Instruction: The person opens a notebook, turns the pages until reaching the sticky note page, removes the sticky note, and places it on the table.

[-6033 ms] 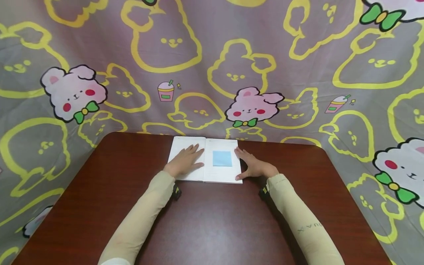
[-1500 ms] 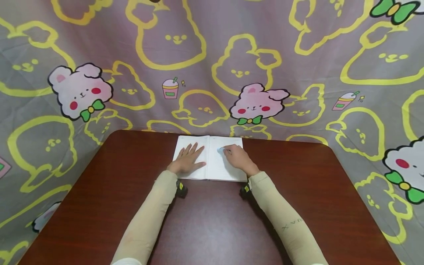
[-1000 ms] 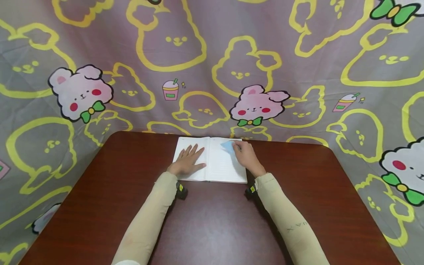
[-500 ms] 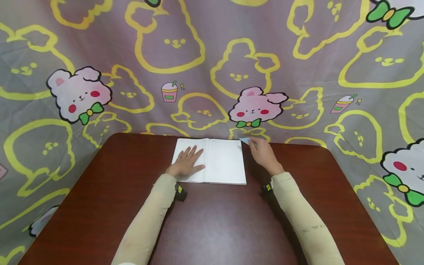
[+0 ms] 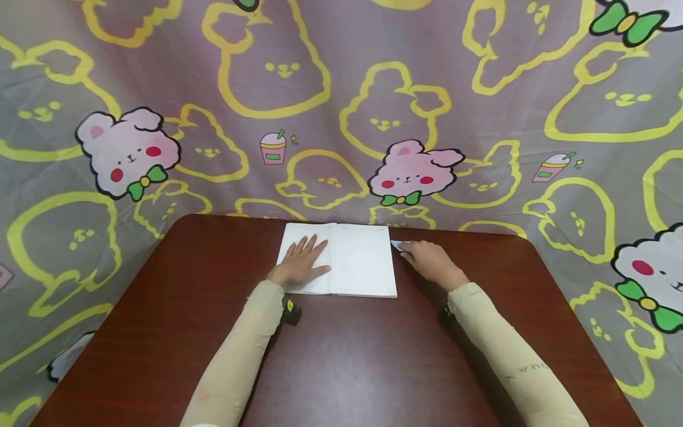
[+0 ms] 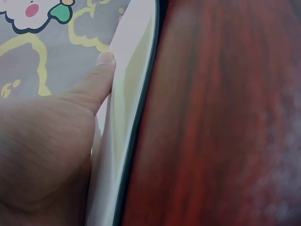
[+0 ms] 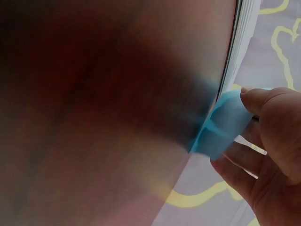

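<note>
An open notebook (image 5: 364, 261) with white pages lies near the far edge of the table. My left hand (image 5: 300, 261) rests on its left page, fingers spread; in the left wrist view the thumb (image 6: 101, 75) touches the page. To the right of the notebook, my right hand (image 5: 431, 261) pinches a blue sticky note (image 7: 223, 125) between thumb and fingers, low over the table. The note looks curved in the right wrist view, its near edge close to the table. Most of it is hidden behind the hand in the head view.
The dark red-brown table (image 5: 331, 362) has rounded far corners. Behind it hangs a grey curtain (image 5: 320, 89) with yellow outlines and rabbit faces, close to the far edge. A small black device (image 5: 290, 309) sits at the left wrist.
The blue sticky note, flat on the right page earlier, was pinched and peeled off by my right hand, then carried right and lowered beside the notebook. My left hand stays on the left page.
</note>
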A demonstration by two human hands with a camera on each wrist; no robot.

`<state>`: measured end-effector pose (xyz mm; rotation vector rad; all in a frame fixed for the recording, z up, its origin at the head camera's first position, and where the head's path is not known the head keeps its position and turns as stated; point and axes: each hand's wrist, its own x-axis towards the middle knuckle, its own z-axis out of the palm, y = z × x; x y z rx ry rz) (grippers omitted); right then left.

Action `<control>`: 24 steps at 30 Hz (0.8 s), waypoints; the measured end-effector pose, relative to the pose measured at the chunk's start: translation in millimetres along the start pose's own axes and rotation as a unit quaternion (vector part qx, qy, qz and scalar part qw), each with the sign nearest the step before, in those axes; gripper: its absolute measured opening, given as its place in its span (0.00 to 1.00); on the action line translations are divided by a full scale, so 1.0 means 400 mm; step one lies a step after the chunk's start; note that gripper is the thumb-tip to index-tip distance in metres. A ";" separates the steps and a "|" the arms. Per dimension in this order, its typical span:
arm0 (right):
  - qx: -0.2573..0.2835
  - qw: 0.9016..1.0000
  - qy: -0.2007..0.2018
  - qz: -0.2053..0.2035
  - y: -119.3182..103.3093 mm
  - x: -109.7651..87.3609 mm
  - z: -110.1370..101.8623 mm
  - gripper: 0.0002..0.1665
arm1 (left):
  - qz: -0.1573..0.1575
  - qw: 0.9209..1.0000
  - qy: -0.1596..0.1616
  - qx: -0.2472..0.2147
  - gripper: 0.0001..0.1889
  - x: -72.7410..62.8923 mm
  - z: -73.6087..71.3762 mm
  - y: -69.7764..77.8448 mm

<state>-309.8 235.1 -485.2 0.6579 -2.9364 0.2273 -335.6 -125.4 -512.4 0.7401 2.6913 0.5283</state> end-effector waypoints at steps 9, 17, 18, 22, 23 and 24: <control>-0.017 1.000 -0.015 -0.014 -0.015 -0.019 -0.004 0.12 | 0.011 1.000 0.001 -0.002 0.41 -0.011 -0.016 0.018; -0.007 1.000 -0.024 -0.010 -0.023 -0.025 -0.002 0.09 | 0.002 1.000 -0.003 0.007 0.40 -0.010 -0.016 0.022; -0.002 1.000 -0.024 -0.010 -0.024 -0.025 -0.002 0.09 | 0.003 1.000 -0.002 0.007 0.40 -0.009 -0.016 0.021; 0.012 1.000 -0.029 -0.003 -0.031 -0.026 -0.005 0.11 | 0.006 1.000 0.000 0.006 0.40 -0.006 -0.014 0.019; 0.016 0.999 -0.031 -0.001 -0.032 -0.026 -0.006 0.13 | 0.006 1.000 -0.002 0.006 0.40 -0.007 -0.015 0.019; 0.020 0.999 -0.032 0.000 -0.033 -0.027 -0.007 0.16 | 0.007 1.000 0.000 0.003 0.40 -0.006 -0.013 0.016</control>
